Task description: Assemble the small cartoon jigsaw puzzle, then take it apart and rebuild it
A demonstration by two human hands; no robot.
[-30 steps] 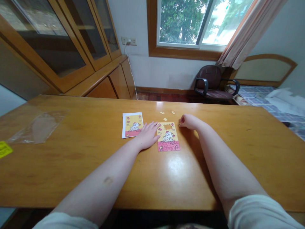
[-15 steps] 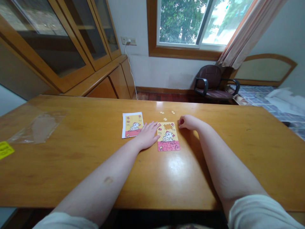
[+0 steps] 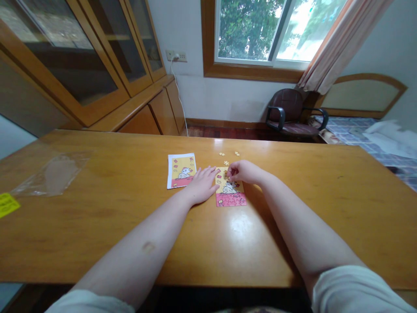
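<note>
A small yellow and pink jigsaw puzzle (image 3: 230, 199) lies on the wooden table. My left hand (image 3: 203, 184) rests flat with fingers spread, its fingertips at the puzzle's left edge. Over the puzzle's upper part is my right hand (image 3: 243, 171), thumb and fingers pinched around a small puzzle piece that is mostly hidden. That hand covers the upper right of the puzzle. Beyond the puzzle lie three loose pieces: one near its top edge (image 3: 226, 163), one at the back left (image 3: 222, 154) and one at the back right (image 3: 237, 153). A printed picture card (image 3: 181, 160) lies left of my left hand.
A clear plastic bag (image 3: 60, 174) and a yellow label (image 3: 8, 205) lie on the left of the table (image 3: 130, 243). Behind the table stand a glass-door cabinet (image 3: 140, 108), a dark armchair (image 3: 288, 108) and a bed (image 3: 352, 130).
My right hand has moved left from beside the puzzle to over its upper part, covering the gap there. My left hand has stayed in place.
</note>
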